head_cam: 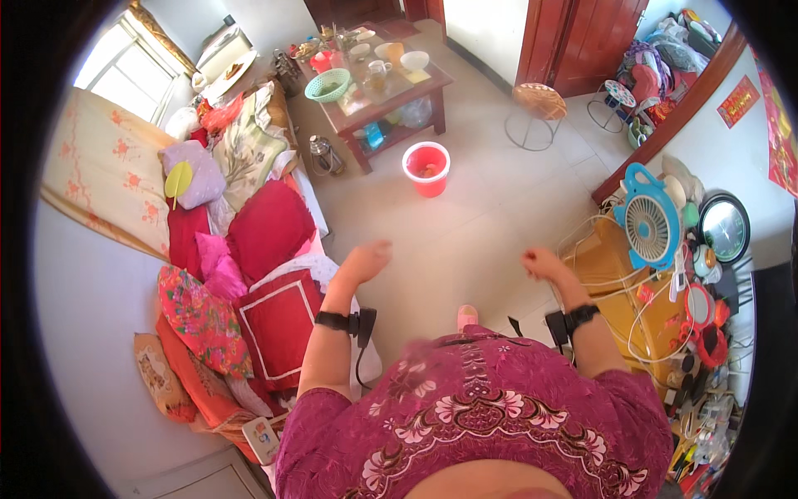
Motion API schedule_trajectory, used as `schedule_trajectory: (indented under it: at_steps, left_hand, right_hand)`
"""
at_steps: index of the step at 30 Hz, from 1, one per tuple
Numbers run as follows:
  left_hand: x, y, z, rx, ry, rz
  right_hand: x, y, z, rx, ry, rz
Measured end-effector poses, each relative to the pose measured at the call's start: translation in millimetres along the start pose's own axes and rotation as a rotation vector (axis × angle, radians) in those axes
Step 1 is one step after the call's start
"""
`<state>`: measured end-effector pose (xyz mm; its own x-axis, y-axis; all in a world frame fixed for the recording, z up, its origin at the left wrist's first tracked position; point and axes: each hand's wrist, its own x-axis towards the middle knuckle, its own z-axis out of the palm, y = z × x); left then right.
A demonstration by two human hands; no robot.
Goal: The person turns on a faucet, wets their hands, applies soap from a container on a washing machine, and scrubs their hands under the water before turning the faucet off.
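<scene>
My left hand (368, 259) hangs in the air over the floor, beside the sofa with its cushions, its fingers loosely curled around nothing that I can see. Opposite it, my right hand (540, 263) is near the yellow cabinet (608, 256), also partly curled; whether something small lies in it cannot be told. Each wrist wears a black strap with a small device. Ahead on the tiled floor stands a red plastic bucket with a white rim (427, 181), some small things inside, apart from both hands. One pink shoe (467, 317) shows below my body.
A low wooden table (349, 121) holds bowls, a glass jug and a green basket (328, 85). A metal thermos flask (326, 156) stands beside it. Round stools (539, 101) are further right. Red cushions (272, 229) cover the left side; a blue fan (651, 223) and cables are at right.
</scene>
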<state>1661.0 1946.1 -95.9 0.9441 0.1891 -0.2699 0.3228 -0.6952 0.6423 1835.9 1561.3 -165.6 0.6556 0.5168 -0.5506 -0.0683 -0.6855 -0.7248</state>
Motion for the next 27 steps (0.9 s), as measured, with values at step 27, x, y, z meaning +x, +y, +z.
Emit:
schedule_trajectory:
  at_steps: [27]
  left_hand:
    - [519,8,-64,-0.099,-0.1,0.185]
  right_hand:
    - [360,-135,-277,-0.193,0.12,-0.154]
